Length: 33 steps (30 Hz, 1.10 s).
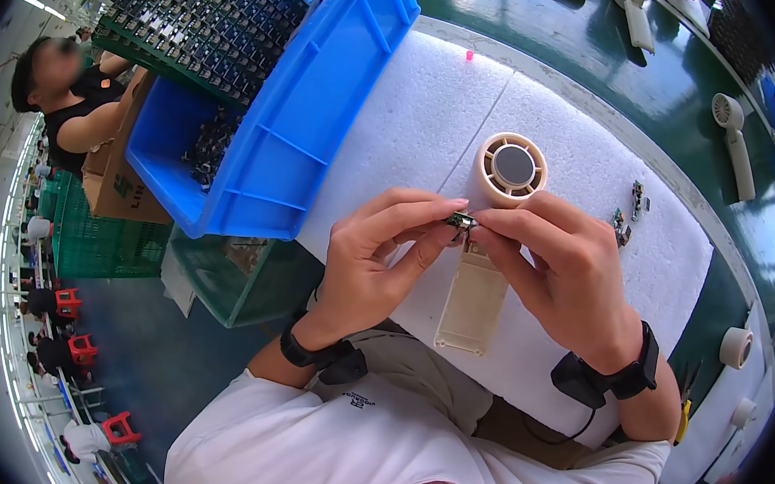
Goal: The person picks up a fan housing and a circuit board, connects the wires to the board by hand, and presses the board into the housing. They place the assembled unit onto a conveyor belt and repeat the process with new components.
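Between the fingertips of both hands is a small green circuit board (459,219). My left hand (382,251) pinches its left end with thumb and forefinger. At its right end, the thumb and forefinger of my right hand (557,257) are pressed together; the fingers hide part of the board. Just below lies the cream handle shell of a handheld fan (472,309), its hollow side facing up. Beyond my fingers sits the round fan head (512,168), with a grey disc in its middle. Whether head and shell are joined is hidden by my hands.
White foam sheets (418,106) cover the work surface. On the left, a blue bin (295,142) holds small parts, with a stack of circuit boards (200,18) on top. Loose small boards (622,227) lie right. More fans (735,148) rest on the green bench. A person (77,104) is at far left.
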Tool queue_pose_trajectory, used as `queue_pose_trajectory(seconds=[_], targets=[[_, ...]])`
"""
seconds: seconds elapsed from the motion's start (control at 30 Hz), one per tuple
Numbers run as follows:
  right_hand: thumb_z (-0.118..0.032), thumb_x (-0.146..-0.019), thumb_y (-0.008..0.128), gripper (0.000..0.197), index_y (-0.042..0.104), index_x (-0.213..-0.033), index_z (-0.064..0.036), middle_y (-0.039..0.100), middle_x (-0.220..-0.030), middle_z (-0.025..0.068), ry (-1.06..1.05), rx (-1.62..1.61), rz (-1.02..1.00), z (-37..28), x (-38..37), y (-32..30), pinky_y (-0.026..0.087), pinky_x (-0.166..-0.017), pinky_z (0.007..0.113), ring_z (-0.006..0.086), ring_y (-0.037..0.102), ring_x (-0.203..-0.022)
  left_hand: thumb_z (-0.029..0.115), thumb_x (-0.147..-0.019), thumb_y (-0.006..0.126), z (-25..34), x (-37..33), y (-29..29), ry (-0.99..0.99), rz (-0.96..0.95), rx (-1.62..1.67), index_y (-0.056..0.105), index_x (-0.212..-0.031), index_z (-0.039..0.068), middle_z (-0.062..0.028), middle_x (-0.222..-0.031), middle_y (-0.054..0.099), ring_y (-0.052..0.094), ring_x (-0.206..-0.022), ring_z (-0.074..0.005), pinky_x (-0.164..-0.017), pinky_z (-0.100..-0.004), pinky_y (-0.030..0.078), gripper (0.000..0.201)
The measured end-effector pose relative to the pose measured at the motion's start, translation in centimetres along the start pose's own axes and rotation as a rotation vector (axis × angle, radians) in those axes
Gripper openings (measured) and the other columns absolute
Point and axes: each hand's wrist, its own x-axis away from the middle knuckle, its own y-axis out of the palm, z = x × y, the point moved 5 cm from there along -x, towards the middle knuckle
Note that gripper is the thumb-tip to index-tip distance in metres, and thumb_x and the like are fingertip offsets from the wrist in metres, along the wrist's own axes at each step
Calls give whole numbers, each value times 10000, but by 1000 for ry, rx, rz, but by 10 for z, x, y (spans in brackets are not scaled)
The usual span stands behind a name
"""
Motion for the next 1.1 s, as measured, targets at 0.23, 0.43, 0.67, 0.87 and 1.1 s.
queue_pose_trajectory(seconds=[0.23, 0.43, 0.67, 0.87, 1.1], targets=[[-46, -876, 729, 122, 734, -998, -45, 653, -841, 77, 6, 8, -38, -4, 0, 0, 447, -488, 283, 155, 574, -552, -110, -876, 667, 2, 3, 0, 60, 67, -52, 710, -1187, 36, -106, -1108, 676, 692, -989, -183, -856, -275, 587, 346], [-68, -849, 767, 190, 742, -1037, -71, 660, -851, 63, -49, 38, 9, -2, 0, 1, 478, -536, 262, 152, 604, -623, -132, -846, 681, 7, 4, -3, 162, 69, -239, 731, -1161, 57, -106, -1076, 699, 701, -974, -199, -817, -280, 591, 371], [-97, -808, 817, 306, 735, -1102, -98, 692, -887, 42, -78, -10, 145, -6, -3, -4, 505, -603, 244, 135, 629, -718, -145, -816, 704, 6, 3, -3, 192, 69, -141, 735, -1149, 58, -111, -1077, 707, 708, -952, -203, -787, -286, 596, 391], [-74, -811, 820, 319, 724, -1115, -90, 723, -899, 29, -17, -143, 62, -5, 0, -5, 497, -611, 228, 105, 637, -715, -164, -840, 673, 8, 5, -2, 190, 21, -108, 717, -1153, 20, -154, -1112, 686, 695, -966, -204, -800, -281, 590, 365], [10, -806, 808, 291, 711, -1074, -48, 738, -908, 41, 265, -392, 35, -1, 5, -1, 482, -619, 190, 68, 656, -738, -166, -808, 711, 20, 18, 9, 310, 147, -351, 712, -1149, -5, -172, -1069, 686, 692, -896, -194, -756, -267, 563, 378]])
